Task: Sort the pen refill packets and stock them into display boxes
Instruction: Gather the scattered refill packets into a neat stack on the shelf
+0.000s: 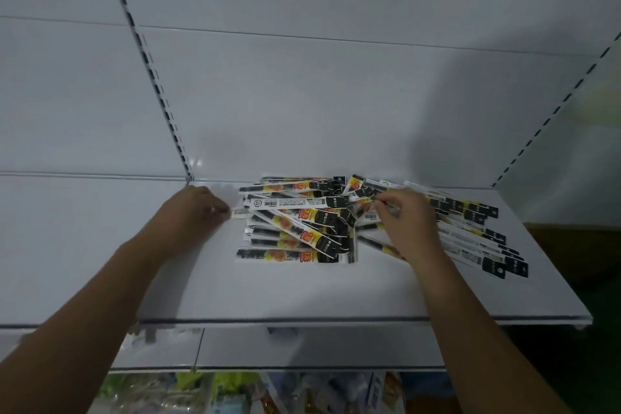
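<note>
refill packets [302, 235] beneath right hand [406, 222]

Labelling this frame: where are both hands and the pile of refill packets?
left hand [198, 208], head view, back of the hand
right hand [408, 220], head view, back of the hand
pile of refill packets [302, 235], head view, packet near its middle

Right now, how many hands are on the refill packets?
2. The left hand pinches a packet end at the left edge of the pile; the right hand pinches a packet atop its middle.
</note>
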Tool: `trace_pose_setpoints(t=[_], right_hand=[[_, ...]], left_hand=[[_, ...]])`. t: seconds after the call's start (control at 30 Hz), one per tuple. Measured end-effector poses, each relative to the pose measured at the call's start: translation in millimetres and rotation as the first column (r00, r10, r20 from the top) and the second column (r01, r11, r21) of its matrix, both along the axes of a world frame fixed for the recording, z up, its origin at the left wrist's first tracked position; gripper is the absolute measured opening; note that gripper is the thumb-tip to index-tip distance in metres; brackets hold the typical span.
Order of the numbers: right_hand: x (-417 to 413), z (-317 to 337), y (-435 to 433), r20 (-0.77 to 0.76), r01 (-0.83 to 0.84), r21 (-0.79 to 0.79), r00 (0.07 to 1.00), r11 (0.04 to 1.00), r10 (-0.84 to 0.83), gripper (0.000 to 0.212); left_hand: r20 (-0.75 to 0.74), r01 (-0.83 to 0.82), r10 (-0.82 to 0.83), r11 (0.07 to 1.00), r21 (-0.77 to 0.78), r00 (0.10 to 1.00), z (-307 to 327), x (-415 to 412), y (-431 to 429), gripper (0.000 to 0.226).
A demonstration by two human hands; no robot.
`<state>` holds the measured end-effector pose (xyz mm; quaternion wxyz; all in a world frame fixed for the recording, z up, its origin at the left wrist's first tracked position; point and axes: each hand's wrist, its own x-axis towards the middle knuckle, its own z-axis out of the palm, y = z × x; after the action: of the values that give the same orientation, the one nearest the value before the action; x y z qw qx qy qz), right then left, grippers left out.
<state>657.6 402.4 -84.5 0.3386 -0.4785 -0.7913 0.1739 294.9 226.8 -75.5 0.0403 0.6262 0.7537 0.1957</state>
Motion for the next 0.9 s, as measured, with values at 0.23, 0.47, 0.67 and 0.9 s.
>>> trace_pose_setpoints(t=[0.23,0.47,0.67,0.9], right_hand=[[3,2,-2,-0.163,0.07,0.027,0.984,0.997,-0.065,0.007],[7,26,-1,-0.512,0.29,0.013,0.824,0.957,-0.243,0.006],[1,48,0,-0.782,0.227,-0.111,0.581,0.968,-0.226,0.014],[-38,60,-17,-0.842,0.109,-0.151,0.507,0.983,-0.186,0.018]], left_hand=[[-0.035,0.011,-0.011,1.0,-0.009,0.999,1,-49,-20,0.017],[-0.047,-0.294,0.309,0.934,0.204,0.95,40,-64,-41,0.012],[0.177,-0.117,0.072,0.96,0.255,0.982,44,31,17,0.019],[0.228,-0.037,0.01,0.993,0.114,0.974,0,75,55,0.039]])
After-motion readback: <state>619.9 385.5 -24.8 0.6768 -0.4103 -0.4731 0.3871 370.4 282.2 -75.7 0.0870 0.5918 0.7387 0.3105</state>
